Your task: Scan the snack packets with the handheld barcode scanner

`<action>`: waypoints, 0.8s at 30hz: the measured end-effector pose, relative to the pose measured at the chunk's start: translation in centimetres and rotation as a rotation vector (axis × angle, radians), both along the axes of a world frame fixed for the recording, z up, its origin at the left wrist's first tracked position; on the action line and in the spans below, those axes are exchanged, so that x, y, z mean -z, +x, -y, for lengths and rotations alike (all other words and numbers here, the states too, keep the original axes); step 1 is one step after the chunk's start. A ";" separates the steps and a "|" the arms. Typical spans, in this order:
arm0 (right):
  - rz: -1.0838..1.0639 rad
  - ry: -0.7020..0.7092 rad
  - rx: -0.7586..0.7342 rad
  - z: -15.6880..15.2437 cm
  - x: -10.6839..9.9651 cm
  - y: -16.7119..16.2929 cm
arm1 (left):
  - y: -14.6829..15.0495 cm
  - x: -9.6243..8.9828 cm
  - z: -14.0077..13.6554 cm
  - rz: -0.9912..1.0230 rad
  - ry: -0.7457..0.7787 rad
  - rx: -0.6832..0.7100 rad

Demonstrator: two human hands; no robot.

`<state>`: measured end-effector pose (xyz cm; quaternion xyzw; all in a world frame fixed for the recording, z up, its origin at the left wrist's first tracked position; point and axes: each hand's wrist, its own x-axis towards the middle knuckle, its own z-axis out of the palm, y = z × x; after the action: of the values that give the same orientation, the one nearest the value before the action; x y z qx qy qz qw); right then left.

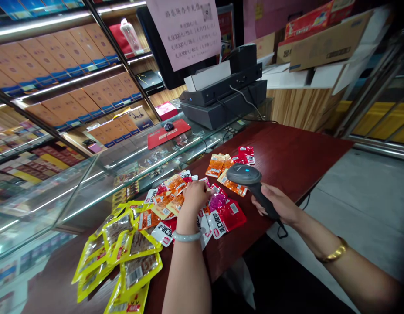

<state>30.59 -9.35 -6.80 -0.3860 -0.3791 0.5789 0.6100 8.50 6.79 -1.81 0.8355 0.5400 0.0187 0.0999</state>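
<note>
My right hand (280, 205) is wrapped round the handle of a dark grey barcode scanner (244, 174), its head turned toward the packets and a small blue light lit on top. In the pile of small snack packets (232, 214), red, orange, purple and white, my left hand (195, 196) has its fingers curled down on a packet; the fingertips are mostly hidden, so I cannot tell which one. Several orange packets (216, 165) and a red packet (246, 154) lie apart, beyond the scanner. Left of my arm is a heap of larger yellow-edged snack bags (139, 270).
Everything lies on a dark red tabletop (286, 148) against a glass display counter (100, 179). On the counter are a mouse (168, 126), a red pad (178, 134) and stacked black machines (221, 104). Cardboard boxes (329, 46) stand at the back right; shelves of boxes line the left.
</note>
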 end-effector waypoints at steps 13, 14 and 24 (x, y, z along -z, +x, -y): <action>-0.010 -0.031 -0.019 0.0 -0.2 -0.1 | -0.9 -1.6 -0.3 0.308 0.196 -0.413; -0.009 -0.031 -0.023 0.0 -0.2 0.0 | -0.9 -1.8 -0.2 0.302 0.206 -0.421; -0.010 -0.030 -0.045 -0.1 0.2 0.1 | -1.4 -1.9 -0.6 0.620 0.232 -0.500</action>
<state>30.65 -9.28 -6.96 -0.3835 -0.3760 0.6001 0.5928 7.10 7.37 0.09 0.6392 0.6650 0.3536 0.1555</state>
